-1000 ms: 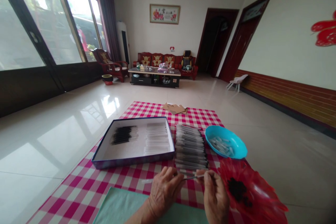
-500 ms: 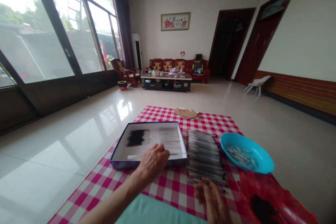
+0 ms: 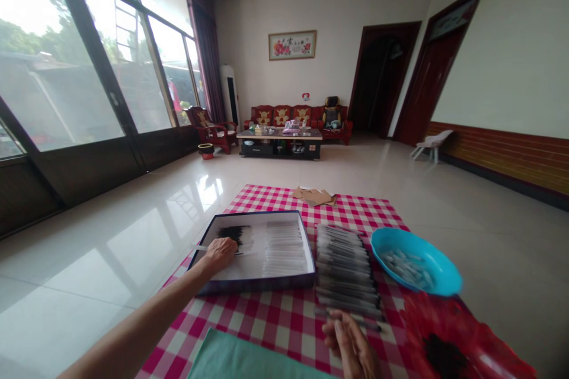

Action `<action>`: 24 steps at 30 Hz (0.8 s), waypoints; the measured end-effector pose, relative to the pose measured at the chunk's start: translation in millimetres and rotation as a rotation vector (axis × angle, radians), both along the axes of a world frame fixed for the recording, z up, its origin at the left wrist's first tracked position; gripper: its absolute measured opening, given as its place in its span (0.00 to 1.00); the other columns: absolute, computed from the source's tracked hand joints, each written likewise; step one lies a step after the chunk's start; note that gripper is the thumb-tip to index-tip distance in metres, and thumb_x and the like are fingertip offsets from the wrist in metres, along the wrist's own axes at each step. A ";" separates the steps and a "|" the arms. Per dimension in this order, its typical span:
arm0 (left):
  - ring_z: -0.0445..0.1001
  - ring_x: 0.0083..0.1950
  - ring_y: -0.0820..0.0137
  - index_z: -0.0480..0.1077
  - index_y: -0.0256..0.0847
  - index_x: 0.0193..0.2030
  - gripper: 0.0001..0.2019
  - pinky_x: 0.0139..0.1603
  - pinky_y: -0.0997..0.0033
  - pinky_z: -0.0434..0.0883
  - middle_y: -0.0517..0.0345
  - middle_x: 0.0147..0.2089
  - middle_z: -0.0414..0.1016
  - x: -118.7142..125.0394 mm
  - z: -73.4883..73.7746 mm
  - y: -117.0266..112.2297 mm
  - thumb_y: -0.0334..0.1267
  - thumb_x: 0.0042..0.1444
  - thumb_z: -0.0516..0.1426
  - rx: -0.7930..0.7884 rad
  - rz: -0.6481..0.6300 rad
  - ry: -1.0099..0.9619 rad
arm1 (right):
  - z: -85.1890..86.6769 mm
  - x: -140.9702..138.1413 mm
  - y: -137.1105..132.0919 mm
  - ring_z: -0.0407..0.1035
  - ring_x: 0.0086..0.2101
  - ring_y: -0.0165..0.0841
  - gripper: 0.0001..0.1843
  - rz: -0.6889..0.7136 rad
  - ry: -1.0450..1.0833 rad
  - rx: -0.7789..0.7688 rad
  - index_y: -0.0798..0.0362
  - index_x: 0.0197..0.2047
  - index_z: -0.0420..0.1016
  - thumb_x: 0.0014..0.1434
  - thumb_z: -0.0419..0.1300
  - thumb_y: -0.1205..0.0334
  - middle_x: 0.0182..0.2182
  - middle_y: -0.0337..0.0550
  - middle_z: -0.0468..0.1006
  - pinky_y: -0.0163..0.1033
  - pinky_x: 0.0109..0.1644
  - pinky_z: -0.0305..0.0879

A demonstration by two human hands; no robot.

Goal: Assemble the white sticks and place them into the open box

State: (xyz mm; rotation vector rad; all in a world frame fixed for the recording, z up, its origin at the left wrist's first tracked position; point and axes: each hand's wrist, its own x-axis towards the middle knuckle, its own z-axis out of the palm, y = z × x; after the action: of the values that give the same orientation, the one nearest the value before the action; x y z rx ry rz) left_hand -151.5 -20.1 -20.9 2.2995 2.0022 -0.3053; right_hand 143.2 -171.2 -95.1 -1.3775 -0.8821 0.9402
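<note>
The left hand [image 3: 221, 253] is positioned over the left half of an open shallow box [image 3: 255, 284] with a dark blue rim. The box stands on a red-and-white checked cloth [image 3: 284, 331] spread on the tiled floor. The left fingers are curled downward and closed around a slim white stick [image 3: 199, 247], which projects beyond the hand on the side toward the box's left wall. The hand is directly above and nearly touching a bundle of black-tipped sticks [image 3: 235, 235] in the box. A separate group of clear slim tubes [image 3: 283, 249] lies side by side in the right half of the box.

The right hand [image 3: 351, 346] is at the near edge of the cloth, just below a stack of slim dark-and-clear tubes [image 3: 344, 269] lying directly beside the box's right wall. The right fingers are blurred and slightly spread; it cannot be determined whether they hold anything. A blue plastic bowl [image 3: 438, 281] containing small clear pieces [image 3: 406, 269] sits at the cloth's right edge. A red plastic dish [image 3: 444, 355] holding dark material lies below the bowl. A pale green cloth [image 3: 235, 358] lies at the near edge.
</note>
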 end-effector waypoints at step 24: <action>0.71 0.45 0.60 0.73 0.36 0.37 0.12 0.43 0.64 0.67 0.44 0.41 0.73 32.1 24.8 -8.6 0.29 0.55 0.48 0.182 -0.081 0.027 | -7.6 3.7 2.4 0.73 0.24 0.39 0.24 0.033 -0.035 0.059 0.47 0.35 0.76 0.48 0.56 0.36 0.23 0.39 0.78 0.39 0.30 0.71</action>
State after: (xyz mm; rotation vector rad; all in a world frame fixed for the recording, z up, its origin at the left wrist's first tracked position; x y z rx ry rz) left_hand -119.5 -28.7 3.9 2.5016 2.0311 -0.1663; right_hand 146.9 -168.9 -102.8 -1.3362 -0.9542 0.9104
